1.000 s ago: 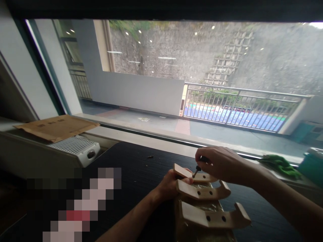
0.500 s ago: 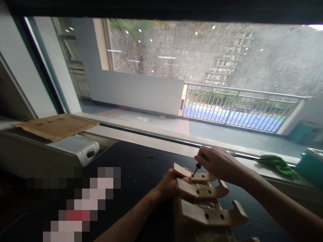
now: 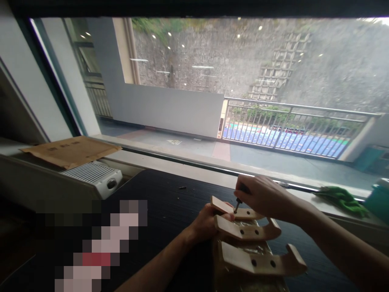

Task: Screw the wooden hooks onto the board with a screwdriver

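Note:
Three pale wooden hook-shaped pieces stand in a row on a wooden board (image 3: 225, 275) on the dark table (image 3: 164, 202). My left hand (image 3: 204, 224) grips the far wooden hook (image 3: 223, 206) from the left side. My right hand (image 3: 263, 197) is closed round a small dark screwdriver (image 3: 237, 202), its tip pressed down onto that far hook. The middle hook (image 3: 246, 230) and the near hook (image 3: 261, 261) each show two screw holes and are not touched.
A white heater (image 3: 94, 177) with brown cardboard (image 3: 69, 151) on it stands at the left. A green cloth (image 3: 342, 198) and a teal container (image 3: 378, 198) lie on the window sill at the right. A small dark bit (image 3: 182, 187) lies on the table.
Both hands hold their places on the far hook; the screwdriver stays on it. The view has shifted slightly.

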`<state>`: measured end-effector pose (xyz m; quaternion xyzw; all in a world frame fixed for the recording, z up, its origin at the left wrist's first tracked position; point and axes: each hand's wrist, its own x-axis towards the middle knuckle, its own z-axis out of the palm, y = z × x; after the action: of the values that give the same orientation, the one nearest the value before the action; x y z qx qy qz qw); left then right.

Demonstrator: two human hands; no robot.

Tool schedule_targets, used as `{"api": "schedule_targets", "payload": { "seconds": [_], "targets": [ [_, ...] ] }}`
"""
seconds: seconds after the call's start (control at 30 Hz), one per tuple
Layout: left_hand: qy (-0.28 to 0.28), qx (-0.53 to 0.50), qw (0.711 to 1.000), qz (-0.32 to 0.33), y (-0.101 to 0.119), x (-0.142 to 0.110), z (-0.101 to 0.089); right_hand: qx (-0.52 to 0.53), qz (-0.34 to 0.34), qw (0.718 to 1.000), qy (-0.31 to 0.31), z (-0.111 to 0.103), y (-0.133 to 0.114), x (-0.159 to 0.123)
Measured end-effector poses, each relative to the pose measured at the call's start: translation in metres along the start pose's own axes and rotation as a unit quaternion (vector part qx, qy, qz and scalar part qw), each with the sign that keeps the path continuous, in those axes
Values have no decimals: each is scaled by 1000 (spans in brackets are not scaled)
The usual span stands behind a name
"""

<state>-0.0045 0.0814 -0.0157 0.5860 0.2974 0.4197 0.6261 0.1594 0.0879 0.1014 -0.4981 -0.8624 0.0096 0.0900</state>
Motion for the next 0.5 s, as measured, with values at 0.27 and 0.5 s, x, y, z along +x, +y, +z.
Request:
{"api": "schedule_targets", "payload": {
  "seconds": [0.27, 0.5],
  "targets": [
    [-28, -17, 999, 1, 5, -2, 0, -46, 47, 998, -15, -11, 6, -7],
    [-43, -46, 998, 4, 15, -3, 4, -46, -113, 992, -30, -16, 12, -6]
  ]
}}
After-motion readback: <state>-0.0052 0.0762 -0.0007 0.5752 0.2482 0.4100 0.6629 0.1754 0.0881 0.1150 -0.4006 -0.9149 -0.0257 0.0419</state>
